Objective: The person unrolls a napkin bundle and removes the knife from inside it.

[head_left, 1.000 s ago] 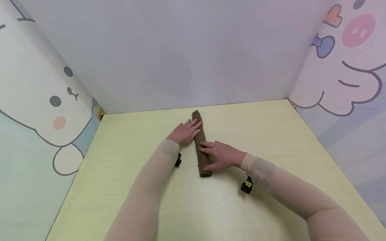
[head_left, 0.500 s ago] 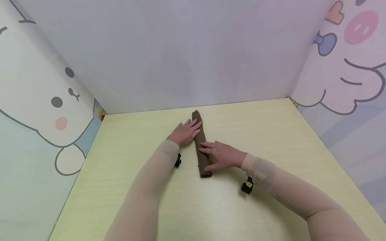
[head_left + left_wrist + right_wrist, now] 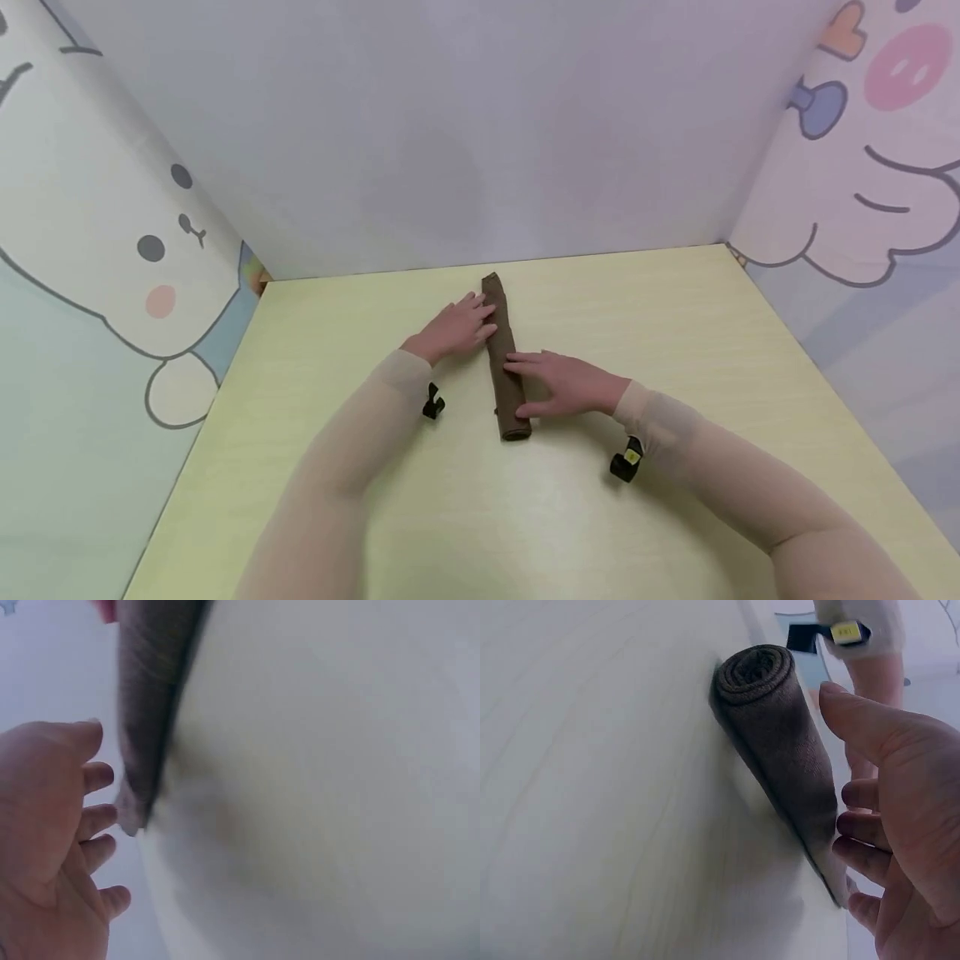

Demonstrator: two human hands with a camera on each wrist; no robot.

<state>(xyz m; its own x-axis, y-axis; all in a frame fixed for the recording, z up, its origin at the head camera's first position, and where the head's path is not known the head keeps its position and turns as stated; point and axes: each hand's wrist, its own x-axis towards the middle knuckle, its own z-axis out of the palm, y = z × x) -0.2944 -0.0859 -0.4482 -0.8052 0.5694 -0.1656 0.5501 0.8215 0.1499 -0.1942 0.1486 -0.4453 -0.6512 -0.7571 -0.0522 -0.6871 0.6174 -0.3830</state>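
A brown cloth, rolled into a tight tube, lies lengthwise on the pale table; the head view shows the whole roll (image 3: 506,387). Its spiral end faces the camera in the right wrist view, on the near end of the rolled cloth (image 3: 759,675). My left hand (image 3: 453,327) is at the far half, fingers spread and fingertips over its left side. From the right, my right hand (image 3: 566,383) reaches the near half with extended fingers, thumb by the near end. Neither hand grips the roll. In the left wrist view, the left hand (image 3: 45,832) shows relaxed fingers beside the cloth (image 3: 154,690).
The pale wood-grain table (image 3: 360,517) meets a plain light wall (image 3: 480,150) at its far edge. Printed cartoon panels stand along the left and right sides. Each wrist carries a small black camera; one is the right wrist camera (image 3: 624,463).
My left hand and forearm have drawn slightly left, so fewer of the fingers lie over the roll. The right hand has shifted a little right. The rolled cloth stays in nearly the same place.
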